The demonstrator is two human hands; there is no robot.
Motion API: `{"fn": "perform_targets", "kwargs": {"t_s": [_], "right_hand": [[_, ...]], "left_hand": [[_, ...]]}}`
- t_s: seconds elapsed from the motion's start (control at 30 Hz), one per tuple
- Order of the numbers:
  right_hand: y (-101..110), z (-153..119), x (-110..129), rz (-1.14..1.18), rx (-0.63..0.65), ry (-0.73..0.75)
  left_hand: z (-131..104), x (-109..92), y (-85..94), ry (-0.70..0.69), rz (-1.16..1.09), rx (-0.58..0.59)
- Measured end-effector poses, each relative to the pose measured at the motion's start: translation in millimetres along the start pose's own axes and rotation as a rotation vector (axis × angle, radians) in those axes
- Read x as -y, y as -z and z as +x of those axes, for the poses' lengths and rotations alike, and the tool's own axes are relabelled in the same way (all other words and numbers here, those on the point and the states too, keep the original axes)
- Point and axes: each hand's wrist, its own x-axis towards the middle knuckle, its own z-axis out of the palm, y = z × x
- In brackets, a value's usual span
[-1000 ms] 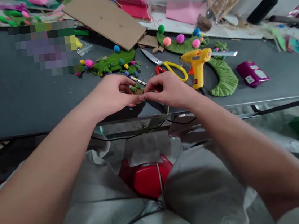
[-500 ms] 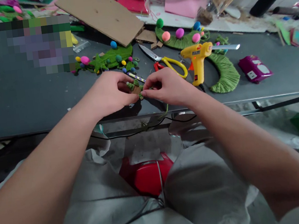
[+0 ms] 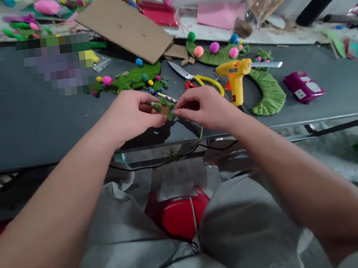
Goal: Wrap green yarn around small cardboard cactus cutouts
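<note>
Between thumb and fingers, my left hand (image 3: 134, 115) holds a small cardboard piece (image 3: 164, 109) partly wrapped in green yarn, just above the table's front edge. My right hand (image 3: 203, 107) is pinched at the right side of that piece, with green yarn (image 3: 201, 134) hanging down below it. What exactly its fingertips grip is too small to tell. Scissors (image 3: 196, 78) with red and yellow handles lie behind my right hand. A striped stick (image 3: 166, 97) rests just behind the piece.
A yellow glue gun (image 3: 236, 79) stands right of my right hand, beside a green wrapped crescent (image 3: 268, 92) and a purple packet (image 3: 304, 87). Behind lie a cardboard sheet (image 3: 125, 27) and a green crescent with colored balls (image 3: 210, 56). A black cable (image 3: 157, 166) hangs below the edge.
My right hand has shifted slightly right, its fingertips a little farther from the cardboard piece. My left hand still holds the piece. The whole view has moved slightly.
</note>
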Motion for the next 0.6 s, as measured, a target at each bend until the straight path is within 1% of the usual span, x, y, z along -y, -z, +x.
{"fn": "perform_targets", "kwargs": {"t_s": [0.1, 0.2, 0.27, 0.3, 0.4, 0.47, 0.53, 0.6], "right_hand": [[2.9, -2.5, -0.7, 0.025, -0.043, 0.023], [4.1, -4.2, 1.7, 0.106, -0.06, 0.024], [2.4, -4.5, 5.1, 0.181, -0.06, 0.013], [0.5, -4.4, 7.4, 0.217, -0.06, 0.005], [-8.9, -3.1, 15.2, 0.329, -0.064, -0.02], [-16.4, -2.6, 20.6, 0.375, -0.074, -0.052], [-22.6, -3.2, 25.5, 0.356, -0.082, -0.092], [-26.6, -4.9, 29.7, 0.269, -0.085, -0.094]], "left_hand": [[-3.4, -8.3, 2.7, 0.051, -0.176, 0.045], [-6.7, -15.6, 5.1, 0.082, -0.341, 0.087], [-8.1, -18.3, 4.4, 0.076, -0.437, 0.075], [-8.3, -18.8, 3.1, 0.065, -0.474, 0.052], [-7.0, -17.4, -3.8, 0.005, -0.556, -0.064], [-5.0, -15.1, -8.7, -0.015, -0.577, -0.122], [-2.8, -13.1, -11.9, -0.012, -0.517, -0.192], [-1.3, -12.0, -13.3, -0.005, -0.417, -0.269]]}}
